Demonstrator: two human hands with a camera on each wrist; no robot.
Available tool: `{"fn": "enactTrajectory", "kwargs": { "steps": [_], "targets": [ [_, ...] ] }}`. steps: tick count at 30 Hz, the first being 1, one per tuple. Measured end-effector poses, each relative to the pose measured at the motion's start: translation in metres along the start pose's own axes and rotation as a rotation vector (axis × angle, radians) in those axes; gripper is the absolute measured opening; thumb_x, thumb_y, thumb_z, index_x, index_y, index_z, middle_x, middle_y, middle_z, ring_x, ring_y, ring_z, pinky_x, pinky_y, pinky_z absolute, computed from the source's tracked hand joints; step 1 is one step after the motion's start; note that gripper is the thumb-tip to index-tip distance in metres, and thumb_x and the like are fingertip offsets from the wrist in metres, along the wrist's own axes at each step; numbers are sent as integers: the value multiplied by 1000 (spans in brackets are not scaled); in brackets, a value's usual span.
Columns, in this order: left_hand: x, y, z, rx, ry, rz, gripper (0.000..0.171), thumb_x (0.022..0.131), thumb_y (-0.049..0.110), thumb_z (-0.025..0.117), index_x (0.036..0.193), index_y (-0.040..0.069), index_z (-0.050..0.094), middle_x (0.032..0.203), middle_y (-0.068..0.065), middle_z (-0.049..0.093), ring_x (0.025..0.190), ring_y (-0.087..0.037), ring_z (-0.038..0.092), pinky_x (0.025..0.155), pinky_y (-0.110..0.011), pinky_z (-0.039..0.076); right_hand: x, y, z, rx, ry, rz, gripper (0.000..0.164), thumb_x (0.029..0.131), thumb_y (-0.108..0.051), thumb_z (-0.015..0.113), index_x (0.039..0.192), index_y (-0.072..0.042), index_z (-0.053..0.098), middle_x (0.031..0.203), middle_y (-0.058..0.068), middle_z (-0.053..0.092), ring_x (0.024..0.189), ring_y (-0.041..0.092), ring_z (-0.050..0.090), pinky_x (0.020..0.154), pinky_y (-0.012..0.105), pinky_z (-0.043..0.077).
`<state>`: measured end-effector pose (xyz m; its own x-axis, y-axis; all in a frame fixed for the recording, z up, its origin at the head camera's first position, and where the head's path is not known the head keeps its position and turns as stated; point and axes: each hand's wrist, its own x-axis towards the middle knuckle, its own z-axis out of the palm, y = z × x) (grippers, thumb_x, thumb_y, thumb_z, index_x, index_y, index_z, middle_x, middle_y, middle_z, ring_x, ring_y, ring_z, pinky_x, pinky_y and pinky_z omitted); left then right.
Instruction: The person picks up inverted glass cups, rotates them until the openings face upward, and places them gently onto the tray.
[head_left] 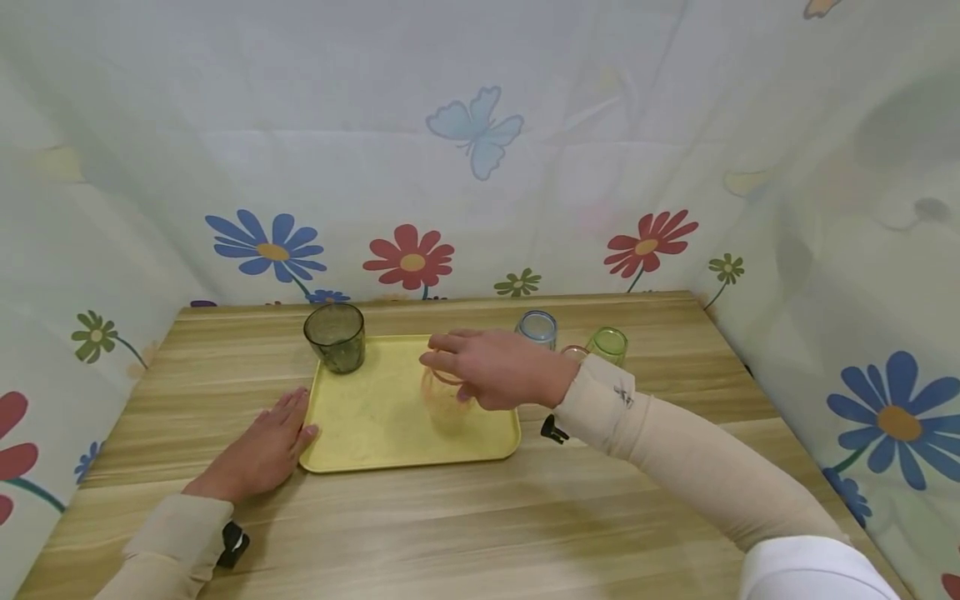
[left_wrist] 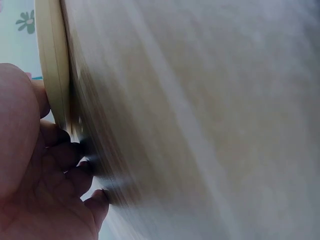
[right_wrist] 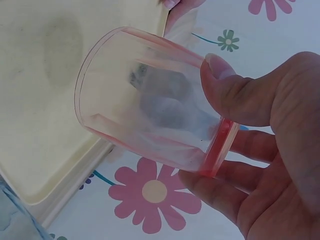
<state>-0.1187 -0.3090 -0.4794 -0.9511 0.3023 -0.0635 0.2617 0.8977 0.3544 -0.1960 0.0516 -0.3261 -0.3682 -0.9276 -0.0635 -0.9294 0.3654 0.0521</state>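
Note:
My right hand [head_left: 498,367] holds a clear pinkish-orange tumbler [right_wrist: 150,100] above the right part of a yellow tray [head_left: 375,417]. In the right wrist view, thumb and fingers grip its thick base while the wide rim faces the tray; whether the rim touches the tray cannot be told. My left hand [head_left: 262,446] rests on the table against the tray's left edge, its fingers extended. The left wrist view has the thumb side of that hand [left_wrist: 45,160] touching the tray's side [left_wrist: 52,55]. A dark grey-green tumbler [head_left: 341,342] stands at the tray's back left corner.
Right of the tray, partly behind my right forearm, stand a blue-tinted glass [head_left: 537,327], a green-tinted glass [head_left: 608,343] and a reddish one [head_left: 575,352], mostly hidden. A flower-printed cloth [head_left: 480,208] encloses the wooden table [head_left: 420,533] at the back and sides.

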Motion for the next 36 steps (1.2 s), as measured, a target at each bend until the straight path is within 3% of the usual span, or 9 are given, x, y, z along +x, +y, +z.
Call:
{"fn": "enactTrajectory", "kwargs": {
  "steps": [2,10,15,20,29,36],
  "targets": [
    [0,1,0,5,3,-1,67,114,30,42,154,-21,26,162,-42,27,149,-61,28,116,-76,28,3,0,0,-3,5,-9,51,98,-15,72,145,-10,55,134,6,61,116,21,64,88,31,59],
    [-1,2,1,1,0,1,66,113,28,43,154,-21,26,161,-42,27,149,-61,28,116,-76,28,15,-2,-1,-6,-42,4,53,101,-20,68,151,-12,52,152,8,56,139,25,58,109,36,55],
    [-2,2,1,7,4,-1,67,113,28,43,154,-21,26,161,-42,27,149,-61,28,116,-76,28,21,-5,-1,-11,-60,10,55,101,-21,69,153,-12,50,149,6,57,135,24,59,108,34,55],
    [-2,1,1,30,5,6,66,113,28,43,153,-22,26,161,-43,28,148,-61,30,116,-76,30,26,-7,-1,-11,-89,22,58,100,-23,70,153,-13,50,155,6,54,143,25,54,112,36,53],
    [0,2,1,36,13,15,66,113,28,44,154,-21,27,161,-42,30,148,-60,30,116,-75,31,28,-8,-3,-6,-80,27,55,100,-20,70,151,-13,51,150,5,55,138,23,56,108,34,55],
    [0,0,3,37,16,8,66,113,29,44,154,-21,27,161,-41,29,148,-60,30,116,-75,30,32,-9,-3,-22,-80,23,58,100,-21,71,153,-13,49,157,7,52,144,24,53,115,36,51]
  ]
}}
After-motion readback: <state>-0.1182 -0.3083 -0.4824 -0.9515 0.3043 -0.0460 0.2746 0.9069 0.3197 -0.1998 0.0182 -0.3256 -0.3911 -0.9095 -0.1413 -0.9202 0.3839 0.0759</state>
